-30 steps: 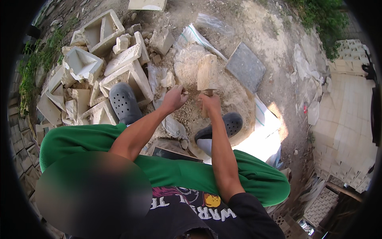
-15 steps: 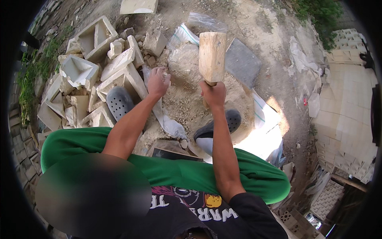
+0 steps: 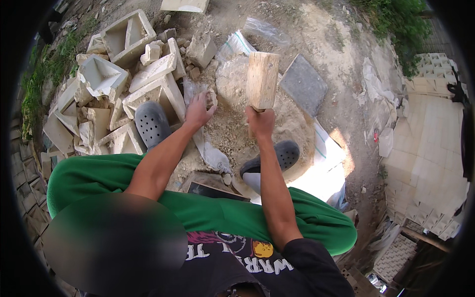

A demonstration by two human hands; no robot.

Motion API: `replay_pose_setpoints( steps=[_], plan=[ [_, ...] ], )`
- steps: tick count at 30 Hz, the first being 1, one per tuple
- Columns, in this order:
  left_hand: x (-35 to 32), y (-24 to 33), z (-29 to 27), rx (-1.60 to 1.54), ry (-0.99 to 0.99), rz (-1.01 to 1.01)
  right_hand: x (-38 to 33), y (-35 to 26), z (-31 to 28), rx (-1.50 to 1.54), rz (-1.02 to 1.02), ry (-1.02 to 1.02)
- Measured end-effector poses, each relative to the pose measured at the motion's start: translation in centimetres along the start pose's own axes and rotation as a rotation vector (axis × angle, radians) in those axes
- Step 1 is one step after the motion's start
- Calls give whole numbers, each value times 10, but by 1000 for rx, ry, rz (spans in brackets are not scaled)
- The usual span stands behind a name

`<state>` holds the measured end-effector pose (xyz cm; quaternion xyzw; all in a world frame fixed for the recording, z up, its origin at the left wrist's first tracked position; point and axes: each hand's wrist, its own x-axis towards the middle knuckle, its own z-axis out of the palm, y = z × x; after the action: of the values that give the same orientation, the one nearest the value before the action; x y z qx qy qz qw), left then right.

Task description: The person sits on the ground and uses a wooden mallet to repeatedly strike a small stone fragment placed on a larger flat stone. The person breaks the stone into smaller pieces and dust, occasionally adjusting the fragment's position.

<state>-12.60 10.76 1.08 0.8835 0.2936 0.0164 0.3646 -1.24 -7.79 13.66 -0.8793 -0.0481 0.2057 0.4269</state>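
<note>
My right hand (image 3: pixel 261 123) grips the handle of a wooden mallet (image 3: pixel 262 79), whose thick, pale head stands up just beyond my fist. To the left, my left hand (image 3: pixel 199 111) is closed on a pale plaster chunk (image 3: pixel 212 100), held between thumb and fingers above the rubble. Crushed pale powder and small lumps (image 3: pixel 225 126) spread below and between both hands. Behind the mallet lies a broad pale stone or block (image 3: pixel 232 76), dusted with powder; its edges are partly covered.
Broken plaster moulds (image 3: pixel 153 74) are heaped at the left, against my grey clog (image 3: pixel 152 123). A dark slab (image 3: pixel 304 85) lies right of the mallet. A white woven sack (image 3: pixel 324 148) spreads under the powder, and my other clog (image 3: pixel 287 154) rests on it. Pale stacked moulds (image 3: pixel 420 148) stand far right.
The view has shifted slightly. My left hand has turned a little, so the chunk in its fingers shows more clearly. The mallet stays raised in my right hand, slightly more to the left.
</note>
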Motion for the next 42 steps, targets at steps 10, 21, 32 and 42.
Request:
replay_pose_setpoints(
  steps=[10,21,32,42],
  plan=[
    [1,-1,2,25,-25,1,11,44,21,-28,314,-154],
    [7,7,-5,65,-96,-22,7,78,50,-154,-320,215],
    [7,5,-12,99,-125,29,9,20,15,-32,-55,58],
    [17,-6,-8,95,-134,-32,-6,44,25,-127,232,-119]
  ],
)
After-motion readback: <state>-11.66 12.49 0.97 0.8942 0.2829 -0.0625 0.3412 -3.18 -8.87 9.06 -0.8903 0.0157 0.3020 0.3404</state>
